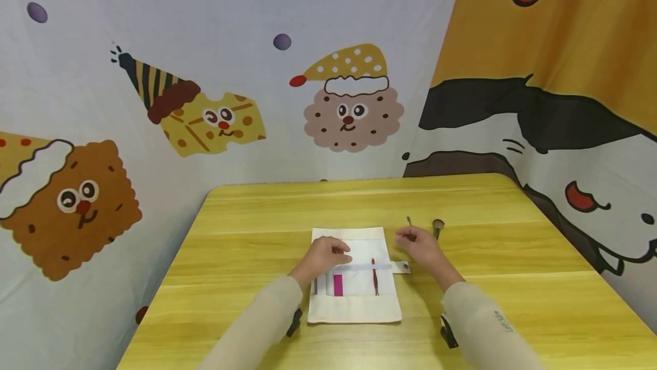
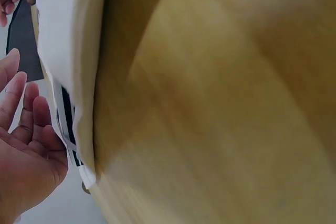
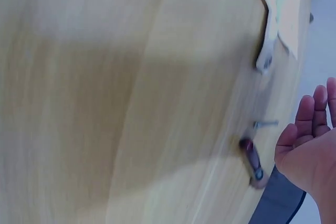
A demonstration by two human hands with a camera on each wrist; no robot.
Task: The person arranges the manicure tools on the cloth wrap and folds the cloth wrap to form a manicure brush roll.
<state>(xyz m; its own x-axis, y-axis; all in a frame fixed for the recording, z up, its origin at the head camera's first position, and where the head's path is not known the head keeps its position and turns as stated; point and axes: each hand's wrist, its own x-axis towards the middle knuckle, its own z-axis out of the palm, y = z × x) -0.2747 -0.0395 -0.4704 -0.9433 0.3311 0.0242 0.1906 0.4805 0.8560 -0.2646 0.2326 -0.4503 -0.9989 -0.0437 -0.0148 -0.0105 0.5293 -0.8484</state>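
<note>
the left hand [image 1: 324, 253] is hovering, fingers relaxed, over the left of the white pouch [image 1: 359, 309]; the right hand [image 1: 421, 246] is hovering, fingers loose, near 1 thin tool [image 1: 409, 220] and 1 brush [image 1: 438, 225]. the pouch is lying on the table [image 1: 246, 233], left of the brush.

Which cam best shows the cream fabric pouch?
Head view: the cream fabric pouch lies open, all four corners visible, the left hand covering part. Left wrist catches it edge-on; right wrist shows only part, top right, including its white strap.
</note>
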